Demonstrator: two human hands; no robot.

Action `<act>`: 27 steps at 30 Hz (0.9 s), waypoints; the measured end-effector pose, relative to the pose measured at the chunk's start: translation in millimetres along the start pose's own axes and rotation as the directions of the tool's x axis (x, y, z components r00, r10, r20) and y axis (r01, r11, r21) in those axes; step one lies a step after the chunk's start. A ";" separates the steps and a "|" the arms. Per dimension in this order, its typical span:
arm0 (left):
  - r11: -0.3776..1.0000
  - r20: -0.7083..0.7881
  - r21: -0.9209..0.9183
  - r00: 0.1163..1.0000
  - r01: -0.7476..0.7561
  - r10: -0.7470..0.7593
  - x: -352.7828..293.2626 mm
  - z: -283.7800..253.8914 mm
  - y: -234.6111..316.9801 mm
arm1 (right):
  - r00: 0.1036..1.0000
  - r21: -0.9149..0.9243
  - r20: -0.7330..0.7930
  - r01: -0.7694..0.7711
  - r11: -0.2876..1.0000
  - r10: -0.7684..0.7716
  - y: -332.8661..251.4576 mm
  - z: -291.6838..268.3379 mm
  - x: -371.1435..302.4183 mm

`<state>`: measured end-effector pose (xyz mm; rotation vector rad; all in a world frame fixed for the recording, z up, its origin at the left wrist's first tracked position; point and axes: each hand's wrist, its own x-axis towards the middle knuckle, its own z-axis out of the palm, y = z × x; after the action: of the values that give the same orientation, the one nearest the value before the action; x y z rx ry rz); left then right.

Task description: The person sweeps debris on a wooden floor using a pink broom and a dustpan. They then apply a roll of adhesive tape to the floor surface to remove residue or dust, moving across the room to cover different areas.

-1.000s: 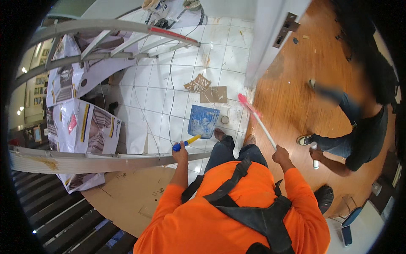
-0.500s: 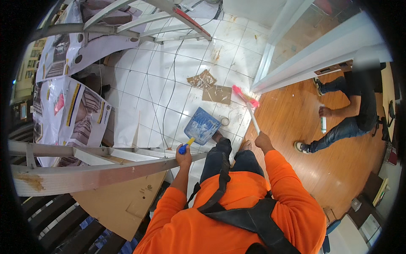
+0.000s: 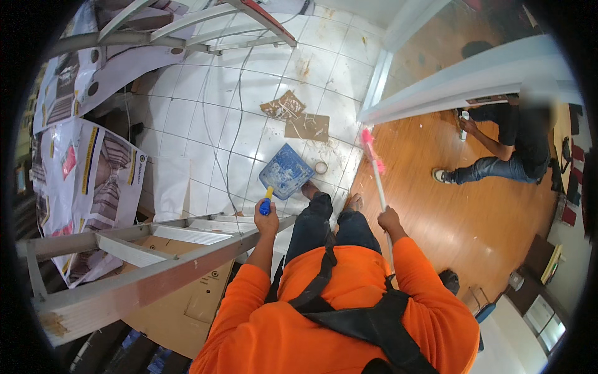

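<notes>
In my left hand (image 3: 266, 219) is the blue and yellow handle of a dustpan (image 3: 286, 172), its blue pan smeared with white. My fingers are closed round the grip. My right hand (image 3: 389, 219) is wrapped round the pale stick of a broom (image 3: 377, 176), whose pink bristles (image 3: 369, 147) are at the edge of the wooden floor. Between dustpan and broom, a roll of tape (image 3: 321, 167) lies on the white tiles. Beyond the pan are two pieces of brown cardboard (image 3: 307, 127), the farther one spotted with white.
A metal ladder (image 3: 156, 268) lies along my left, over a cardboard sheet (image 3: 187, 305). Another ladder (image 3: 187, 42) is at the far left, by printed sheets (image 3: 93, 181). Cables (image 3: 233, 137) cross the tiles. At right, a person (image 3: 498, 137) crouches on the wooden floor (image 3: 405, 187), holding a white tube.
The broom's bristles have shifted off the tiles toward the wooden floor, and its stick stands at a steeper slant. The person at right has lowered and drawn the white tube closer to the doorway.
</notes>
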<state>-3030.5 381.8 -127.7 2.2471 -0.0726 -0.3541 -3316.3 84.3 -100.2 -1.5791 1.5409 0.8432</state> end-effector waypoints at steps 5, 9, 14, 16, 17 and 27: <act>0.998 -0.004 -0.028 0.998 0.059 -0.059 15.4 2.3 -1.3 | 0.999 0.085 0.039 0.019 0.996 -0.023 -13.1 -8.0 -34.4; 0.994 -0.010 0.013 0.994 0.108 -0.108 27.7 9.9 10.1 | 0.994 0.032 -0.113 0.010 0.999 -0.006 32.6 -7.5 -53.5; 0.986 0.007 0.003 0.986 0.168 -0.168 32.5 8.3 20.2 | 0.986 0.100 0.000 -0.165 0.981 0.166 62.3 19.9 -7.9; 0.983 -0.014 0.089 0.987 0.159 -0.159 39.3 10.6 15.8 | 0.981 0.130 0.125 -0.162 0.978 0.146 48.2 31.8 -1.9; 0.980 -0.017 0.051 0.981 0.192 -0.191 43.0 13.0 16.9 | 0.972 0.142 0.191 -0.163 0.976 0.134 42.8 38.5 0.0; 0.939 -0.072 -0.011 0.936 0.343 -0.343 62.0 18.3 -3.9 | 0.998 0.082 -0.052 -0.036 0.996 0.040 35.9 15.4 -79.7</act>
<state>-2976.5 360.1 -156.0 2.2696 0.3637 -0.4567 -3355.6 137.8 -41.2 -1.5298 1.6273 0.7550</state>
